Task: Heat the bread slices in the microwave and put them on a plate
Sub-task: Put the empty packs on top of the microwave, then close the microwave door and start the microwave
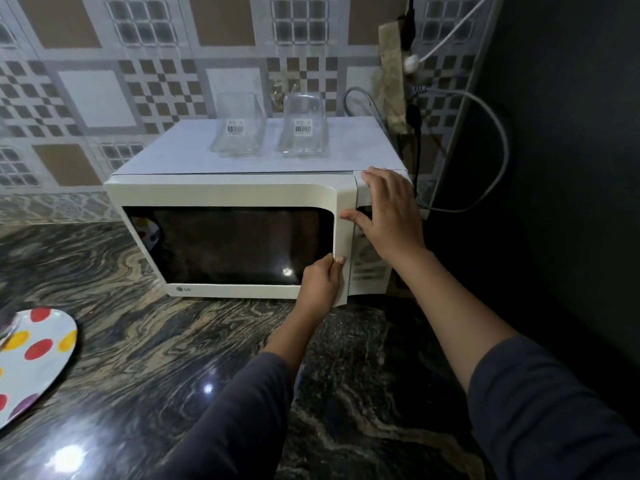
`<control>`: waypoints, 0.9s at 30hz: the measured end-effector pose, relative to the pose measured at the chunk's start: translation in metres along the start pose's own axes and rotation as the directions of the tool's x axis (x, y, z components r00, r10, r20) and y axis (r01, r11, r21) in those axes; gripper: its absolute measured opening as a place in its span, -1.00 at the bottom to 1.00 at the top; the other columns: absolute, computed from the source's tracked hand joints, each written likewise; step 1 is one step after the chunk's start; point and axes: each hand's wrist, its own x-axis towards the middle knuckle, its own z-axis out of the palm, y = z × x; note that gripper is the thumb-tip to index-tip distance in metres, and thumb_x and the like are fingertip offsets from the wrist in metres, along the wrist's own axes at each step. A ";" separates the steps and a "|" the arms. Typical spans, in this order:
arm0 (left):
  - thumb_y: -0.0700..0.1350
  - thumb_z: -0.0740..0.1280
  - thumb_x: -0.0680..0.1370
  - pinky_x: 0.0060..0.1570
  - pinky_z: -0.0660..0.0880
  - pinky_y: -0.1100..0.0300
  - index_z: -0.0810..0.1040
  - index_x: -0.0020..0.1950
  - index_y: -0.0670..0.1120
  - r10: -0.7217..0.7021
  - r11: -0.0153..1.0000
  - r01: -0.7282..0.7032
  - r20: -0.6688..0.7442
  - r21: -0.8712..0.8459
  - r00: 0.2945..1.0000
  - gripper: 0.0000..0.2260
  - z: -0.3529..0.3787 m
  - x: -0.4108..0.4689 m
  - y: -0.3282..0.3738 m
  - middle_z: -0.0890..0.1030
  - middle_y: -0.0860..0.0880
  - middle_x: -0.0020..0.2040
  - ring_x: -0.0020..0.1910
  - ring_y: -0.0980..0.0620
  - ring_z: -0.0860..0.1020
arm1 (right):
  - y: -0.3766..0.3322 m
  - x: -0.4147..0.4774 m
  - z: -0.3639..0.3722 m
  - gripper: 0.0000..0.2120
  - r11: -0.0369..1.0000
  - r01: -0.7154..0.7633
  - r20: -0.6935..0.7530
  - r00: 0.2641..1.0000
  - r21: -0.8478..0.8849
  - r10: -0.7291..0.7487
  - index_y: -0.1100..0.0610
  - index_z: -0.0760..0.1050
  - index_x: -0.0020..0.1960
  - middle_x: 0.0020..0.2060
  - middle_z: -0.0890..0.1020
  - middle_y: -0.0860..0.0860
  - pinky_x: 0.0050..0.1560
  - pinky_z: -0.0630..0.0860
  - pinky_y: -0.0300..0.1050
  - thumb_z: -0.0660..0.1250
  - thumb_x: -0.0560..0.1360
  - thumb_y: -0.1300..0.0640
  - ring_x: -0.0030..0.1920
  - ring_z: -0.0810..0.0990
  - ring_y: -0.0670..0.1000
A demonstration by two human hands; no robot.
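Plate (38, 362): at 9 o'clock of the view, on the near counter (180, 341), cut off by the left edge. White with red, yellow and purple spots. No bread on the part that shows. Well apart from both hands.

Left hand (320, 284): closed on the lower right edge of the microwave door (341, 237), fingertips curled round the edge, thumb on the door face. Gripping the door, not bread.

Right hand (388, 211): fingers spread flat over the top of the control panel (369, 265), thumb lying toward the door's right edge. It holds nothing; it looks like a brace on the microwave (221, 188).

Key relation: the door's free edge runs 12 to 6 o'clock, just where the left hand holds it. Hinge is probably at the left, so the door would swing toward 6 then 9 o'clock. Left hand is the nearer one for the pull; right hand sits at 1 o'clock from it.

Door state: looks closed or nearly so; cannot tell which.

Bread: not visible. Judged to be inside the microwave, at 10 o'clock from the left hand, unconfirmed.

Hard to see: the dark window (228, 245) shows only reflections, including the spotted plate. Panel labels are blurred and partly covered by the right hand.

Far: two clear containers (270, 133) on the microwave top at 12 o'clock; cables (485, 150) at 2 o'clock.
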 end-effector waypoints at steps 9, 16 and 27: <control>-0.09 0.16 0.62 -0.39 0.25 0.19 0.48 -0.18 -0.29 -0.028 0.999 0.028 0.006 0.017 1.000 -0.68 0.004 0.009 0.004 0.53 -0.21 -0.30 -0.34 -0.06 0.46 | 0.001 0.004 0.005 -0.32 0.998 -0.028 -0.046 0.999 -0.060 0.026 0.25 0.44 0.21 0.14 0.54 0.17 0.26 0.25 -0.04 0.20 0.35 -0.28 0.18 0.49 0.19; -0.10 0.18 0.61 -0.40 0.26 0.22 0.47 -0.20 -0.32 -0.007 1.000 0.007 0.018 -0.022 1.000 -0.68 -0.001 0.013 -0.004 0.53 -0.25 -0.32 -0.36 -0.06 0.45 | 0.003 0.003 -0.001 -0.41 0.998 -0.013 -0.014 1.000 0.063 0.014 0.22 0.41 0.27 0.22 0.48 0.15 0.31 0.33 0.05 0.26 0.42 -0.18 0.27 0.42 0.16; -0.07 0.20 0.61 -0.41 0.23 0.30 0.42 -0.24 -0.31 0.011 0.993 -0.010 0.010 -0.114 1.000 -0.65 0.006 0.012 -0.014 0.46 -0.28 -0.35 -0.36 0.05 0.33 | 0.040 -0.086 0.039 -0.06 0.659 -0.556 0.304 0.830 0.506 0.467 0.08 -0.03 0.53 0.47 0.21 0.05 0.41 0.31 0.03 0.50 0.36 0.07 0.46 0.24 0.03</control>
